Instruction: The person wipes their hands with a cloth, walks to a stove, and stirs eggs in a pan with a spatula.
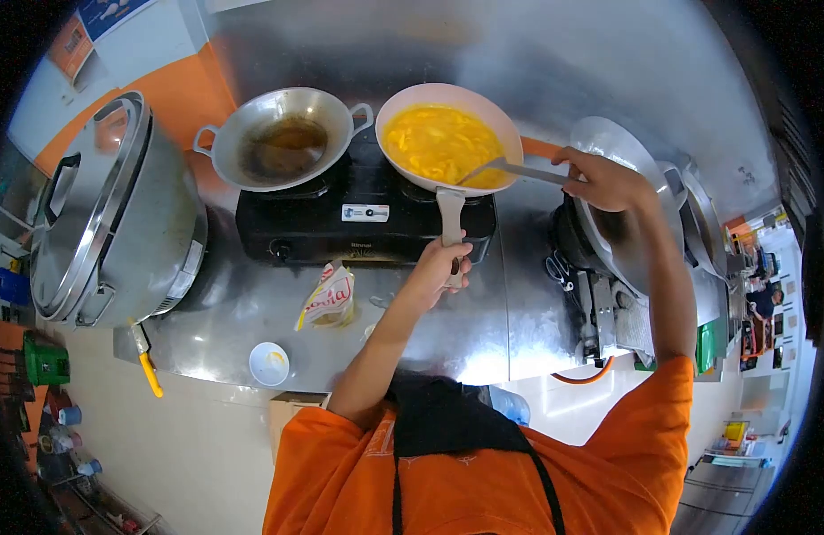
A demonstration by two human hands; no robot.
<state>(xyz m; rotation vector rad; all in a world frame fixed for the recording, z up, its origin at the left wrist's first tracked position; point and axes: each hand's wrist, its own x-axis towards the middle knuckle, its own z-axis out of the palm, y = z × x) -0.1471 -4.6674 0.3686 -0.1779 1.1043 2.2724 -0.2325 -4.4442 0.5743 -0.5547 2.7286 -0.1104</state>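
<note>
My left hand is closed round the handle of a pale pan, which rests on the right burner of a black gas stove. Yellow, egg-like food in lumps and liquid covers the pan's bottom. In my right hand is the handle of a metal spatula; its blade dips into the food at the pan's right side. On the left burner sits a two-handled metal wok with brown liquid in it.
A large metal cooker stands at the left, a yellow-handled knife by its base. Near the front are a plastic packet and a small white bowl. Scissors and a big metal pan lie at the right.
</note>
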